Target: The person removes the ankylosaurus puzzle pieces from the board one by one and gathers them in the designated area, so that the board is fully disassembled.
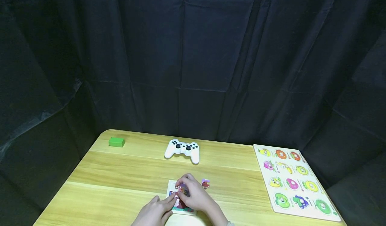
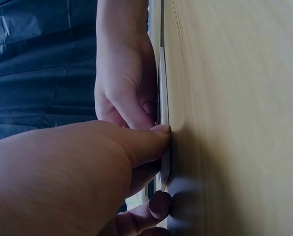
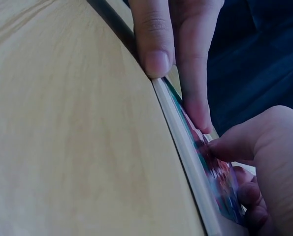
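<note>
A small jigsaw puzzle [image 1: 188,212] in a white frame lies at the table's near side, its picture partly hidden under both hands. My left hand [image 1: 155,210] rests at its left, the index finger straight on the picture and the thumb at the frame's near edge, as the right wrist view shows. Over the puzzle's upper part, my right hand [image 1: 194,194] has its thumb and curled fingers around a purple and brown puzzle piece [image 1: 183,188], low against the picture. A loose puzzle piece [image 1: 205,183] lies just beyond the right hand.
A white game controller [image 1: 182,150] lies behind the puzzle. At the back left sits a green block [image 1: 116,142]. A fruit peg board [image 1: 297,182] covers the table's right side. Dark curtains [image 1: 193,68] surround the wooden table [image 1: 120,172].
</note>
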Demonstrator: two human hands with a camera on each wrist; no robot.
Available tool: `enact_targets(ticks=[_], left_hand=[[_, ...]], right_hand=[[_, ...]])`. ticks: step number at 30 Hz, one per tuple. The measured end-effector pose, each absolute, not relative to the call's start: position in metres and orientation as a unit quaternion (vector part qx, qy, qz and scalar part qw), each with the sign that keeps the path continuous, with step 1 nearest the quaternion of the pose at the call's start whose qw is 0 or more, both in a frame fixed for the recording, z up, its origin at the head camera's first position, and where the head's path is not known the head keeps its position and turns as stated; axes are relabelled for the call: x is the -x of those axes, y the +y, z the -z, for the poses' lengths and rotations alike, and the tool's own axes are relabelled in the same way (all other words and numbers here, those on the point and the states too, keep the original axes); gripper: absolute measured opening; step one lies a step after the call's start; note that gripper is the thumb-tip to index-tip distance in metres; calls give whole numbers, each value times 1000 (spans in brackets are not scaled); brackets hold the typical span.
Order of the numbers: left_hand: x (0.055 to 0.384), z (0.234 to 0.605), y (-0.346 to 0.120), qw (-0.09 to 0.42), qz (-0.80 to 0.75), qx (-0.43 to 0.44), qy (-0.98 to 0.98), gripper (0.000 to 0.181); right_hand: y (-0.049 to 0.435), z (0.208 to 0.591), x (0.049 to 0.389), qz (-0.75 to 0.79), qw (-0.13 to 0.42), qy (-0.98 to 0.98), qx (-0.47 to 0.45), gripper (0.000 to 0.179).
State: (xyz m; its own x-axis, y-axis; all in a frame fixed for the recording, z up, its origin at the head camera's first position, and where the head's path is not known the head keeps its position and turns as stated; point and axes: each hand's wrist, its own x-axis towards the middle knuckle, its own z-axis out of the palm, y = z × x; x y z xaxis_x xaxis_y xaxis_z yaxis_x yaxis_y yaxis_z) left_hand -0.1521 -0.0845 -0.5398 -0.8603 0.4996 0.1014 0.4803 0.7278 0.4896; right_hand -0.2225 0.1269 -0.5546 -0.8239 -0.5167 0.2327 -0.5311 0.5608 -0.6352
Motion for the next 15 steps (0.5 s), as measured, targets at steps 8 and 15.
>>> enact_targets(ticks=[8, 15], left_hand=[[152, 541, -84, 13, -247, -268, 931, 42], [152, 542, -85, 3, -230, -276, 933, 43]], right_hand=[[128, 558, 222, -374, 29, -878, -298, 24], [129, 559, 224, -397, 42, -867, -298, 23]])
